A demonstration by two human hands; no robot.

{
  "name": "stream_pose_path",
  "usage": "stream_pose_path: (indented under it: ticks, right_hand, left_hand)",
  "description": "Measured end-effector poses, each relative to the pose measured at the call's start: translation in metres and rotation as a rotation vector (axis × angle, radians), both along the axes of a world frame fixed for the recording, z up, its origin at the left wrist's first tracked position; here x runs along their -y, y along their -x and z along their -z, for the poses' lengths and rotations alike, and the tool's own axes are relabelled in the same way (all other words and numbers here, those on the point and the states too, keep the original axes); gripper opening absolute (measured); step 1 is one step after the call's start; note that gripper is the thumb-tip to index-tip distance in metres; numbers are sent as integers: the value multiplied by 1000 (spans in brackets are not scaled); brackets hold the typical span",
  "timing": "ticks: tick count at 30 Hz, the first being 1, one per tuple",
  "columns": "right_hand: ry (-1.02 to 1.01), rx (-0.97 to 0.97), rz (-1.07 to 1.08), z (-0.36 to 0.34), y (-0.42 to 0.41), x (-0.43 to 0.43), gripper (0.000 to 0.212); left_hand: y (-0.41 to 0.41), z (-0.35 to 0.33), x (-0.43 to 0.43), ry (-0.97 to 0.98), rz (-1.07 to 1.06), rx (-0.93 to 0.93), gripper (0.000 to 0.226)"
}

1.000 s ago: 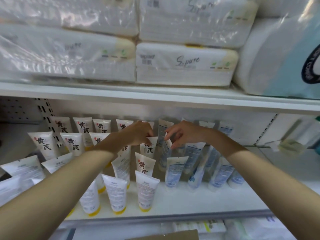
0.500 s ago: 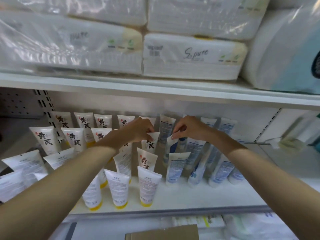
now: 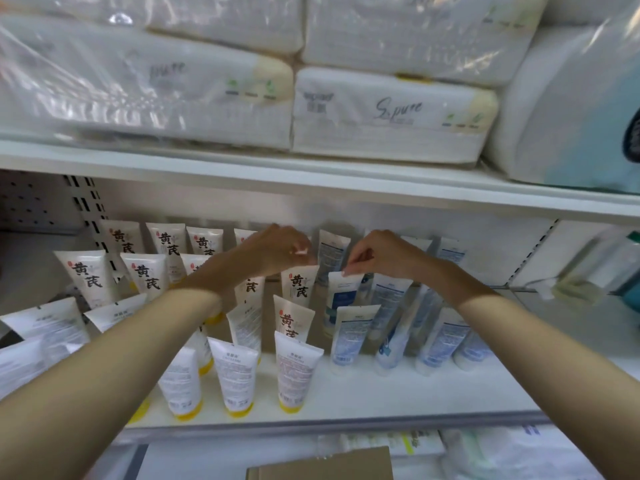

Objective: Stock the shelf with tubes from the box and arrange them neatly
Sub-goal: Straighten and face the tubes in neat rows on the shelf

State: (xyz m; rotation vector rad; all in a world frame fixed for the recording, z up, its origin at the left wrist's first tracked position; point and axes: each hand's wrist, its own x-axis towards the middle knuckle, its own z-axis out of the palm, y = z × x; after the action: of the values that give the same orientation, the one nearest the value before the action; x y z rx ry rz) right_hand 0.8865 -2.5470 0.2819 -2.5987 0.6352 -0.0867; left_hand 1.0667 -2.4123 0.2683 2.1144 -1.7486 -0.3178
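White tube (image 3: 299, 285) top: left grip (image 3: 273, 251) pinching | blue tube (image 3: 341, 296) top: right grip (image 3: 384, 254) pinching | both upright on shelf (image 3: 381, 393)

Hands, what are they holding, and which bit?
Right hand pinches the blue tube by its top edge. Left hand seems to pinch the black-lettered tube likewise.

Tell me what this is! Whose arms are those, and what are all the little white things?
The camera sits on a person's head, so you see their own arms reaching out. The little white things are tubes standing on their caps on a shop shelf: yellow-capped tubes on the left, blue-printed tubes on the right. The right hand pinches the top of one blue tube. The left hand is at the top of a tube with black letters; whether it grips is unclear. Tissue packs lie above.
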Motion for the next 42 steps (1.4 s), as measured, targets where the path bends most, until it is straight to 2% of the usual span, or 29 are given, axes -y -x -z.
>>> stream_pose_path:
  ticks: [3,7,9,19,24,34,39,42]
  right_hand:
    - [-31,141,90,-14,-4,12,16]
    - [-124,151,188,-16,-17,30,18]
    - [-172,118,186,-12,-28,36,23]
    - [-70,29,139,10,-64,48,19]
    - [-127,14,181,12,-66,52,11]
    - [-160,147,118,16,-61,55,22]
    - [-191,72,95,12,-58,59,10]
    - [-254,29,83,9,-55,61,16]
  left_hand:
    - [-8,-12,-1,95,-64,-12,53]
    - [-15,-7,5,-97,-7,270,75]
    - [-18,2,9,-173,8,332,78]
    - [-16,18,11,-245,8,298,75]
    - [-17,19,8,-220,21,268,74]
    - [-25,32,9,-159,39,288,72]
    - [-27,34,9,-142,32,271,73]
    - [-27,36,9,-130,22,269,73]
